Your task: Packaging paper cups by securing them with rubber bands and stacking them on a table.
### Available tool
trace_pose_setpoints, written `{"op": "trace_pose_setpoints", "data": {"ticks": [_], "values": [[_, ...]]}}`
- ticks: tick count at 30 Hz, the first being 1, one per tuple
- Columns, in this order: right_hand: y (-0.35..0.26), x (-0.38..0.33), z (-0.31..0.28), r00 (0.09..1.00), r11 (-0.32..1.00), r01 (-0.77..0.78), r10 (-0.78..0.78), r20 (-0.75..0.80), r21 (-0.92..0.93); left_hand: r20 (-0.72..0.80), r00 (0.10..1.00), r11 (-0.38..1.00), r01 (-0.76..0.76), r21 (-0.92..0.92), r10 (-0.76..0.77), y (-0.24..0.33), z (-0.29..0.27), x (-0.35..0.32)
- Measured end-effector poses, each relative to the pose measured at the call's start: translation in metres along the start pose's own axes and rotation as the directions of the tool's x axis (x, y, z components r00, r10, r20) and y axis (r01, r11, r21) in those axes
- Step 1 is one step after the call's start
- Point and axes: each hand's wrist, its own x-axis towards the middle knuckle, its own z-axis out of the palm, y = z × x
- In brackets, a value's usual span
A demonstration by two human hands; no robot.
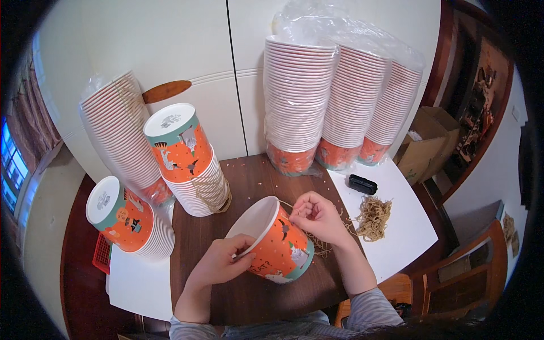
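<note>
Left hand (222,262) grips the orange paper bucket (272,241) by its rim while right hand (315,216) pinches twine (321,245) beside it; light, thin-walled, likely easily crushed.

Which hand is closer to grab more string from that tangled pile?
Probably the right hand. The string pile lies just to its right on the white board. The left hand grips the cup on the far side.
</note>
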Motion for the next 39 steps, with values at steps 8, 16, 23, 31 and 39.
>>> {"op": "trace_pose_setpoints", "data": {"ticks": [8,16,23,31,39], "values": [[0.005,0.002,0.0,0.999,0.999,0.031,-0.03,-0.02,0.039,0.027,0.999,0.998,-0.047,0.048,0.045,-0.001,0.007,0.001],[0.009,0.01,-0.008,0.992,0.995,-0.048,0.057,0.114,-0.084,-0.008,0.98,0.89,-0.178,0.419,0.2,-0.008,0.018,0.0],[0.008,0.006,-0.013,0.983,0.987,-0.11,0.126,0.133,-0.12,0.059,0.97,0.725,-0.215,0.655,0.235,-0.002,0.045,0.002],[0.005,0.003,-0.009,0.969,0.837,0.003,0.133,0.21,-0.547,0.182,0.936,0.603,-0.335,0.724,0.302,-0.009,0.059,0.0],[0.004,0.001,-0.009,0.952,0.75,0.079,0.137,0.272,-0.656,0.158,0.985,0.895,-0.13,0.427,0.068,-0.001,0.039,0.008]]}}
